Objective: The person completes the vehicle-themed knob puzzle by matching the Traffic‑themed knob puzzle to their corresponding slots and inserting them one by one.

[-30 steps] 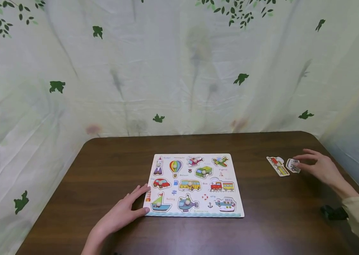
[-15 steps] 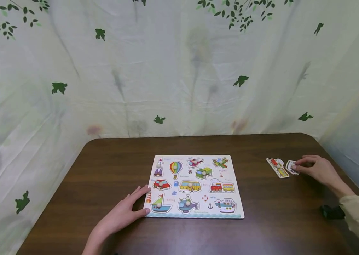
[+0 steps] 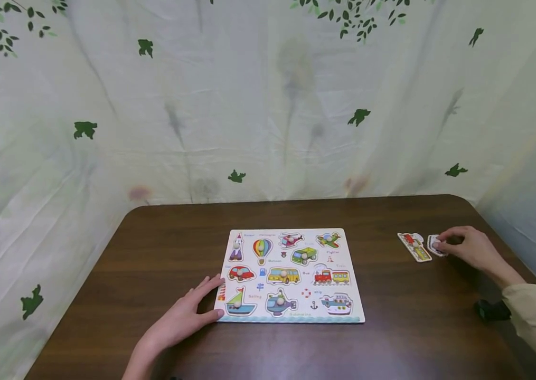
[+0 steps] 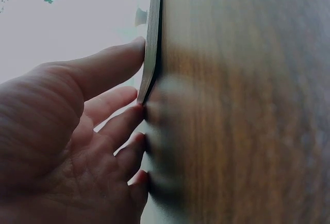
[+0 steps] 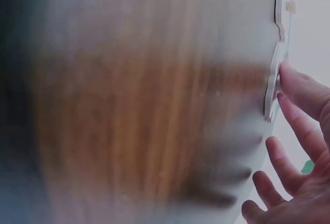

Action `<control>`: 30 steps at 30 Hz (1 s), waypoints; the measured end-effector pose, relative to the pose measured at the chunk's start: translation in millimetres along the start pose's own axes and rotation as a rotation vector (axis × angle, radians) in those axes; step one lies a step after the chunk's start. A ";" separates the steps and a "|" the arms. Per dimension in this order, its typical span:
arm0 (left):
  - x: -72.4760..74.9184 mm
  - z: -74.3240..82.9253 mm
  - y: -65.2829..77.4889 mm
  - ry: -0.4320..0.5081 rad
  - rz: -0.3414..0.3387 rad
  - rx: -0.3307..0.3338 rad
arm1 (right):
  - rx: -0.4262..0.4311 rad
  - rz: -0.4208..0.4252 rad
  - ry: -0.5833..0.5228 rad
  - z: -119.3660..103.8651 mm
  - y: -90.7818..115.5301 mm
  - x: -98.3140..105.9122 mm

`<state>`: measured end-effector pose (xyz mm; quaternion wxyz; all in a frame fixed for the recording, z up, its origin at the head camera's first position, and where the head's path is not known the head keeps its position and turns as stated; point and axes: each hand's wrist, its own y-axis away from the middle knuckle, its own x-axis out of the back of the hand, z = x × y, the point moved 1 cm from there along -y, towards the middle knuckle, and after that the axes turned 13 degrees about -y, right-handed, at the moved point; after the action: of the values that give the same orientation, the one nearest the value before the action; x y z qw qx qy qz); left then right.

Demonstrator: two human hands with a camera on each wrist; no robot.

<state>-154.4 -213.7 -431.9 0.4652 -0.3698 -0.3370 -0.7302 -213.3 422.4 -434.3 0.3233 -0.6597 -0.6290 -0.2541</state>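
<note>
A white wooden peg puzzle board [image 3: 312, 309] with vehicle pictures lies flat on the brown table. My left hand [image 3: 179, 316] rests at its left edge, thumb and fingers extended; the left wrist view shows the thumb [image 4: 116, 64] touching the board's edge [image 4: 152, 38]. Over on the right, my right hand [image 3: 474, 250] pinches a small white-edged puzzle piece [image 3: 432, 245] lying on the table. In the right wrist view the thumb [image 5: 304, 87] and index finger meet at the knob of that piece [image 5: 271, 92], while the other fingers stay spread. Most of its picture is hidden.
Beside the pinched piece lies a red-and-yellow train puzzle piece [image 3: 415, 247]. A dark object [image 3: 491, 310] sits by the right sleeve [image 3: 534, 316]. Behind the table [image 3: 177, 227] hangs a pale curtain [image 3: 258, 105] with leaf prints.
The right hand's thumb and index finger have closed from spread above the small piece to a pinch on its knob. The left hand stays at the board's edge.
</note>
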 end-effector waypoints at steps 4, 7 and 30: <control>0.4 -0.2 0.1 0.000 -0.003 0.002 | 0.034 -0.014 -0.012 -2.4 0.1 0.1; 0.1 0.2 0.4 -0.002 -0.001 -0.003 | 0.036 -0.027 -0.014 -3.5 2.1 -0.3; 2.6 2.2 2.2 0.007 -0.022 0.037 | 0.111 0.105 0.046 -25.0 11.7 -8.9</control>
<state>-152.7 -213.7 -428.3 0.4653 -0.3547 -0.3529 -0.7302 -200.5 397.8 -425.6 0.3868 -0.6667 -0.5991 -0.2167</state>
